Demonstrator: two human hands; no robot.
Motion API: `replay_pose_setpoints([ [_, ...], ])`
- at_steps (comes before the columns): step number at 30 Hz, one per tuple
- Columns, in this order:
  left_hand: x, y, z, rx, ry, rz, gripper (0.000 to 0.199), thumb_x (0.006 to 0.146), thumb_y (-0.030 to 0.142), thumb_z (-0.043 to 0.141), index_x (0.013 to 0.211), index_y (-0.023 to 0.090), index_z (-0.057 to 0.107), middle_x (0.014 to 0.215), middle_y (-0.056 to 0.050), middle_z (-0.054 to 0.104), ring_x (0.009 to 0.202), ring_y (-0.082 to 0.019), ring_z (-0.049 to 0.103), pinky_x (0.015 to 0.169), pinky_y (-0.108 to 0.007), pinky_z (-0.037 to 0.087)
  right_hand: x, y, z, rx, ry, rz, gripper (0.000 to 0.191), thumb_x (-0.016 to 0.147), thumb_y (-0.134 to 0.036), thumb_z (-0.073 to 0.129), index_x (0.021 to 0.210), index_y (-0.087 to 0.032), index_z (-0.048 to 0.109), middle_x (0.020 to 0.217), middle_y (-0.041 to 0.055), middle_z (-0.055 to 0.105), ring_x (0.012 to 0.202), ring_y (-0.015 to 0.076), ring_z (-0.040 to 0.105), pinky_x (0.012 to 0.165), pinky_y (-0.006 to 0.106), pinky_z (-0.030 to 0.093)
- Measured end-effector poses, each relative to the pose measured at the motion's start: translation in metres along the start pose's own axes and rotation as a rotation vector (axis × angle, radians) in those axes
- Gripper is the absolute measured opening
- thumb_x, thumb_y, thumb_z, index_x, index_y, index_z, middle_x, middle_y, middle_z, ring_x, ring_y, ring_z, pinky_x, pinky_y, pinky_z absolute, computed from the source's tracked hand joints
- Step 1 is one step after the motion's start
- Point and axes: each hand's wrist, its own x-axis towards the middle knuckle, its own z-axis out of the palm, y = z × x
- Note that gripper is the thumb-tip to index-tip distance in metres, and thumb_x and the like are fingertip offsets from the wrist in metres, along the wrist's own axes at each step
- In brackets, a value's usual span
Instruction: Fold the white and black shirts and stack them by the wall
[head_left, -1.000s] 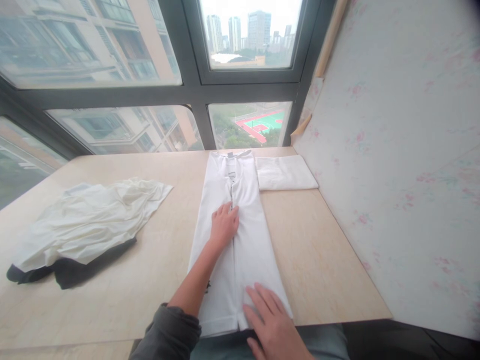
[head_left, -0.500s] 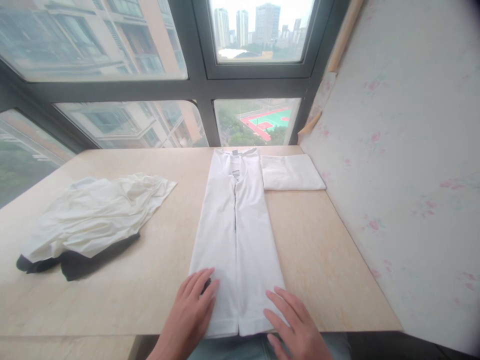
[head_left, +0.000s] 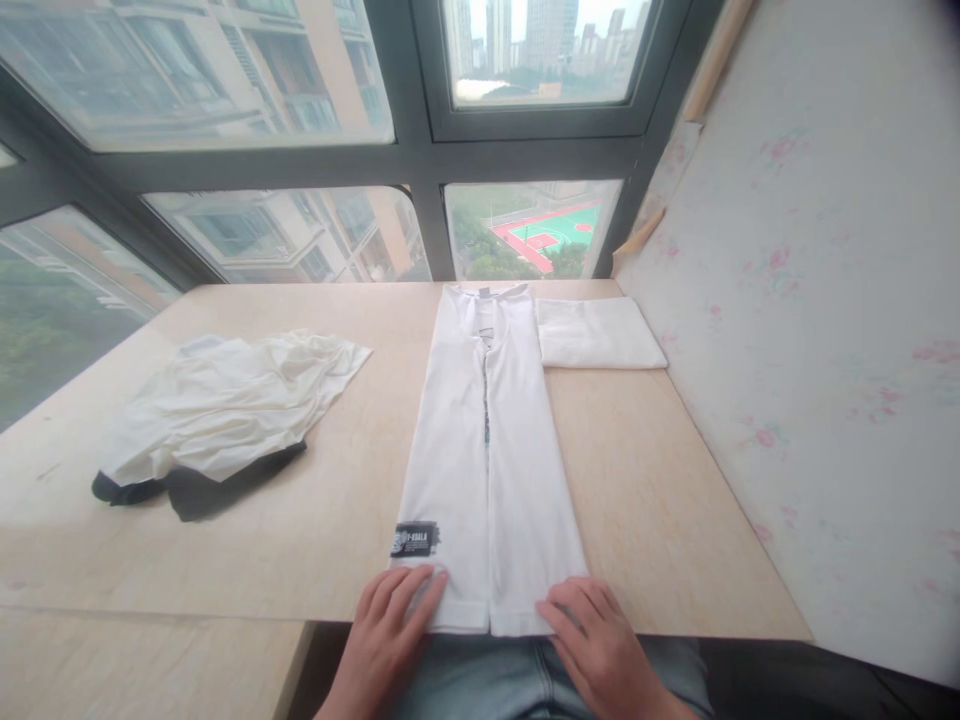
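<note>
A white T-shirt (head_left: 525,480) lies in front of me as a long strip. Both its sides are folded in to a centre seam, with the neckline at the far end. On its lower left part shows a black printed patch (head_left: 414,539). My left hand (head_left: 394,620) rests on the lower left corner, fingers extended over the cloth and thumb beside them. At the lower right corner, my right hand (head_left: 596,635) has its fingers curled on the hem, with the thumb at the cloth's near edge. The undersides of both hands are hidden.
A folded white cloth (head_left: 600,333) lies at the back right, beside the neckline. To the left is a crumpled cream garment (head_left: 240,400) with a black part (head_left: 232,485) under it. The wooden table (head_left: 645,500) meets a window (head_left: 292,235) behind and a flowered wall (head_left: 817,300) at right.
Both hands have drawn back towards the near hem. The black patch, mostly covered before by my left hand, now shows. My right fingers have curled in. The camera view has shifted slightly.
</note>
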Motion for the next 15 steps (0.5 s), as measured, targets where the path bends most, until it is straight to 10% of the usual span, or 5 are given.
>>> replay_pose_setpoints([
  [10,-0.015,0.005,-0.022,-0.219,0.05,0.049,0.032,0.09,0.004,0.048,0.108,0.021,0.068,0.101,-0.006,0.072,0.092,-0.017,0.065,0.087,-0.029,0.051,-0.003,-0.004,-0.018,0.164,-0.055,0.044,0.036,0.087,0.002,0.037,0.091,-0.018,0.066,0.083,0.0059,0.062,0.08,0.0177,0.059,0.072,0.031,0.05],
  [15,-0.011,0.026,-0.049,-0.438,-0.127,-0.009,0.026,0.089,0.011,0.046,0.103,0.022,0.066,0.086,-0.006,0.065,0.075,-0.014,0.063,0.066,-0.023,0.054,0.007,-0.001,-0.064,0.369,-0.221,0.119,0.039,0.088,0.001,0.038,0.098,-0.023,0.067,0.087,0.004,0.067,0.08,0.0132,0.065,0.071,0.023,0.054],
])
